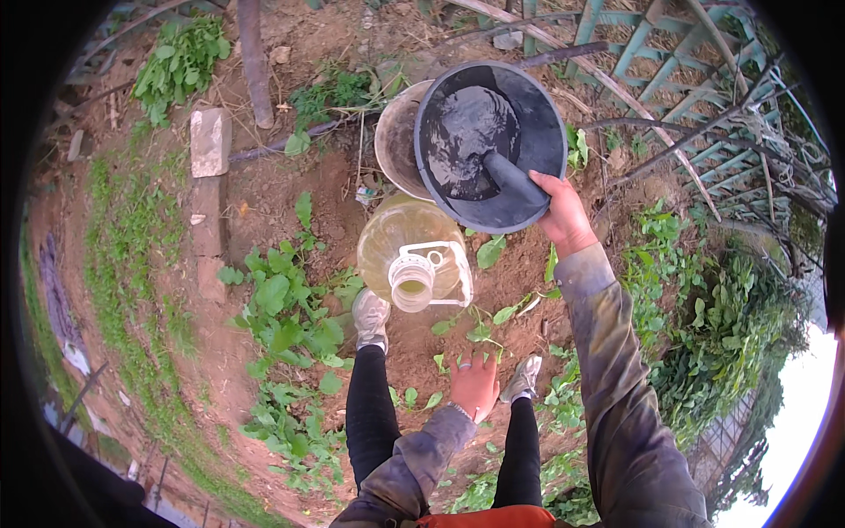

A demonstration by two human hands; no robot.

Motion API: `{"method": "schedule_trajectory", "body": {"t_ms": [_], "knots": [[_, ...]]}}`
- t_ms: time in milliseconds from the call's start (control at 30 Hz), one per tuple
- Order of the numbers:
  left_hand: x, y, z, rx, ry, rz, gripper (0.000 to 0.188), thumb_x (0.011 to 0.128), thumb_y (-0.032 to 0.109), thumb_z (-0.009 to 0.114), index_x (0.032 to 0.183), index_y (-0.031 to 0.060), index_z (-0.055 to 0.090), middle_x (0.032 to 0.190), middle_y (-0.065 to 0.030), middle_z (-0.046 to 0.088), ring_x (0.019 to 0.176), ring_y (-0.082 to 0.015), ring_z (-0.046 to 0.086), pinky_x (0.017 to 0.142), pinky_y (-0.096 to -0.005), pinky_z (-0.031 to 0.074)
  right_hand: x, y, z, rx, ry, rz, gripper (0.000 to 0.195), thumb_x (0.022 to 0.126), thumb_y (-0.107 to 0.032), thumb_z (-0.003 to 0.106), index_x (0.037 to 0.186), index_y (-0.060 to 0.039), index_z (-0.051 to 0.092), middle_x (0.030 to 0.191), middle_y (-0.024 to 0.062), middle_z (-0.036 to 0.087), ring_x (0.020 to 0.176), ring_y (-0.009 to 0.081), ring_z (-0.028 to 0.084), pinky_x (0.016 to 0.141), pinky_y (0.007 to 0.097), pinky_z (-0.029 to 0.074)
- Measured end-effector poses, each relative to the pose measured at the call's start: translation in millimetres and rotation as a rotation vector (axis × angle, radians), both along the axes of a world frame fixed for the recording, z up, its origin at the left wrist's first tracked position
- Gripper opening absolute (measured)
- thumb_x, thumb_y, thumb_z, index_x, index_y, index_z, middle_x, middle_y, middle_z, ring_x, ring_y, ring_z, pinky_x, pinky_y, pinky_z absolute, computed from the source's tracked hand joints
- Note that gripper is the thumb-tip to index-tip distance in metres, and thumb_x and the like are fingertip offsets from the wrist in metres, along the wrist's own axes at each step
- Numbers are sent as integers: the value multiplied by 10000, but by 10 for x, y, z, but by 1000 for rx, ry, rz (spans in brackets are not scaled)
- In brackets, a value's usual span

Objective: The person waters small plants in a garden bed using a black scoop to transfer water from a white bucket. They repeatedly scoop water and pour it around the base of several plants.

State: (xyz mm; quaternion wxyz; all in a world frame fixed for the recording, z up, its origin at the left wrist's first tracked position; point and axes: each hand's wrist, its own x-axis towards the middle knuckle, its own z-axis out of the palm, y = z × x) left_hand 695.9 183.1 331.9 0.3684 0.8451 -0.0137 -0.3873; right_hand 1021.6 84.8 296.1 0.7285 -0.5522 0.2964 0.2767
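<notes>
A black round tub (pixel 554 125) with water inside is held at its lower right rim by my right hand (pixel 561 210), thumb over the edge. A dark hose or scoop-like black piece (pixel 511 178) lies inside the tub, near my thumb. Behind the tub, partly covered by it, stands a dirty pale bucket (pixel 401 142). Below them is a large clear plastic jug (pixel 383 244) with a white handle and an uncapped mouth, yellowish within. My left hand (pixel 474 383) hangs over the soil between my shoes, its fingers spread and nothing in it.
Leafy plants (pixel 280 310) grow left of my feet, and more foliage (pixel 719 330) stands at the right. A pale stone block (pixel 211 142) and bricks lie at the left. Sticks and a green lattice fence (pixel 660 59) stand at the upper right; a wooden post (pixel 254 66) is at the top.
</notes>
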Motion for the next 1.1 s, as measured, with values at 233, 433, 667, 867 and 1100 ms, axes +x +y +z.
{"method": "schedule_trajectory", "body": {"t_ms": [233, 433, 667, 867, 1100], "knots": [[-73, -181, -41, 2, 24, -81, 598, 799, 272, 675, 1322, 68, 470, 1250, -133, 530, 1236, -353, 451, 1035, -591, 321, -715, -868, 327, -113, -83, -249, 284, 890, -61, 585, 1168, -8, 571, 1081, 97, 668, 908, 201, 659, 800, 362, 540], [-106, -322, -87, 26, 21, -156, 639, 808, 281, 667, 1370, 73, 445, 1257, -144, 522, 1258, -364, 437, 1046, -592, 306, -1229, -1579, -119, -297, 63, -371, 222, 872, -135, 599, 1087, -184, 572, 913, -16, 651, 765, 141, 617, 583, 346, 463], [-155, -468, -142, 41, 74, -219, 621, 815, 292, 661, 1364, 78, 462, 1259, -155, 525, 1265, -370, 433, 1056, -585, 295, -1439, -1898, -784, -312, 253, -474, 286, 865, -149, 584, 1132, -233, 522, 1004, 1, 623, 817, 182, 595, 596, 369, 441], [-233, -540, -190, 57, 36, -240, 576, 823, 288, 651, 1330, 68, 487, 1254, -147, 534, 1258, -372, 437, 1046, -572, 305, -1206, -1833, -1102, -319, 254, -485, 254, 873, -148, 564, 1109, -198, 483, 944, 46, 615, 761, 215, 599, 537, 377, 448], [-263, -590, -197, 68, 9, -250, 558, 822, 289, 652, 1308, 68, 492, 1241, -139, 547, 1234, -373, 449, 1027, -558, 311, -801, -1727, -1182, -300, 226, -504, 257, 885, -112, 526, 1121, -154, 432, 916, 112, 604, 633, 255, 600, 437, 354, 441]]}}
